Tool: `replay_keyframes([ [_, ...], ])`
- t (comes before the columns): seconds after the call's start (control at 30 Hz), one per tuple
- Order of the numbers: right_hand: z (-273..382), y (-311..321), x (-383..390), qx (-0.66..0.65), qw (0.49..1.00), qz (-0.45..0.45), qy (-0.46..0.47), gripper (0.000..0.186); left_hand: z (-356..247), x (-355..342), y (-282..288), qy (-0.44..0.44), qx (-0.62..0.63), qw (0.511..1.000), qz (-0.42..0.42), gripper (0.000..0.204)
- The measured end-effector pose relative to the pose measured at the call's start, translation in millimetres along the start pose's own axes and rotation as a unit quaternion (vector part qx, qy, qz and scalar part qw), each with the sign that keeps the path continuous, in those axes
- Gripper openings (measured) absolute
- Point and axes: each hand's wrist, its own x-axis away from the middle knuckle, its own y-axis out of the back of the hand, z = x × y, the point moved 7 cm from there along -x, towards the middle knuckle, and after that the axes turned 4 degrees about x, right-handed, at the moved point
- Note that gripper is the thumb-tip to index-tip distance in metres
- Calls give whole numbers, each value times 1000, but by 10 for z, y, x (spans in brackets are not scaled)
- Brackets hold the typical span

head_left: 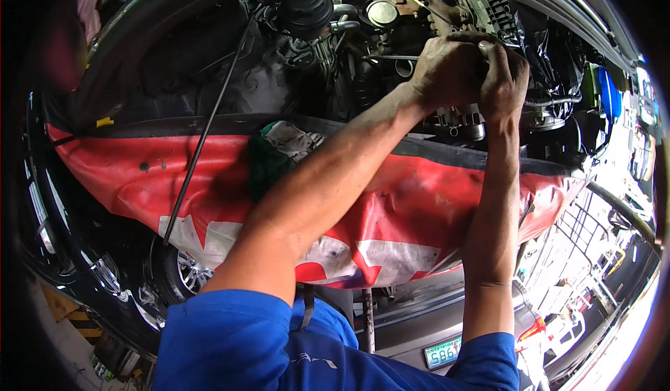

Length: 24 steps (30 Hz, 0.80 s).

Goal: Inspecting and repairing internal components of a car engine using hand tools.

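The left hand [447, 73] and right hand [504, 80] are together, fingers curled, over the exposed engine [380, 15]; whether they grasp anything cannot be told. The red cover [412, 185] drapes the near edge. Work appears under way; the remainder is indeterminable.

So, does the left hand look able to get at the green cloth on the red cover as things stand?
Probably yes: the forearm overlaps only the edge of the green cloth, and nothing seems to cover its upper part. The left hand, up at the engine, would have to draw back, though.
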Motion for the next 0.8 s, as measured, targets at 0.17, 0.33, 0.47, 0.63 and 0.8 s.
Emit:
replay_keyframes([
  [0.17,40,-17,27,-76,983,-88,-143,31,122,8,-67,-20,-37,994,100,18],
  [0.33,43,45,60,3,987,-127,-95,28,83,-111,-114,-40,-52,985,157,21],
  [0.47,-21,25,-13,23,983,-129,-129,22,137,-145,-85,-101,-8,983,151,21],
  [0.63,-243,78,18,55,987,-127,-83,29,149,-46,-175,154,-57,965,203,36],
  [0.8,14,61,-44,2,977,-25,-211,37,55,359,162,173,-72,982,24,31],
])
